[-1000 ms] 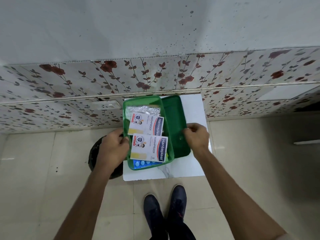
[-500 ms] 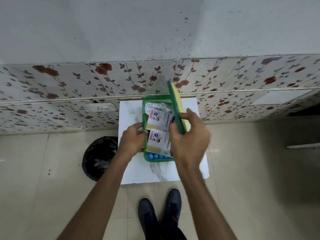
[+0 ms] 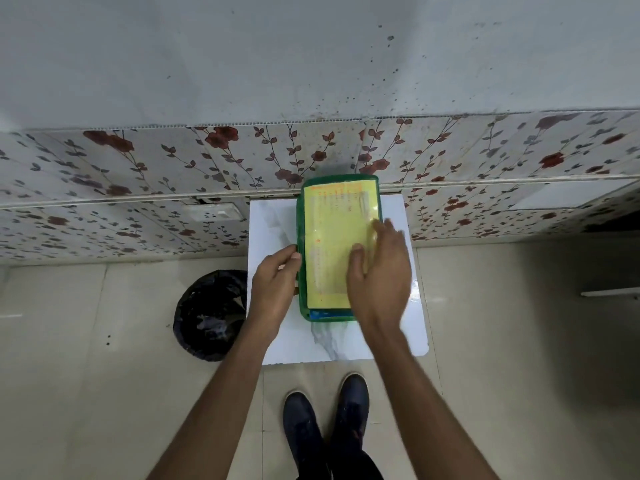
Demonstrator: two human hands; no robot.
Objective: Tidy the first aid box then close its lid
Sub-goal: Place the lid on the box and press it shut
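Note:
The green first aid box [image 3: 302,237] stands on a small white marble-patterned table [image 3: 273,244] against the wall. Its lid [image 3: 332,237], green-rimmed with a yellow printed label, lies down flat over the box and hides the contents. A blue strip shows at the box's near edge. My left hand [image 3: 275,282] grips the box's left side, thumb at the rim. My right hand [image 3: 379,271] lies on the right half of the lid, fingers spread and a little blurred.
A bin lined with a black bag [image 3: 211,315] stands on the floor left of the table. A wall socket [image 3: 216,212] sits on the flowered wall panel. My two dark shoes [image 3: 325,420] are just before the table's near edge.
The lid swung from lying open at the right, through upright, down onto the box. My right hand followed it and now rests on top. My left hand kept hold of the box's left side.

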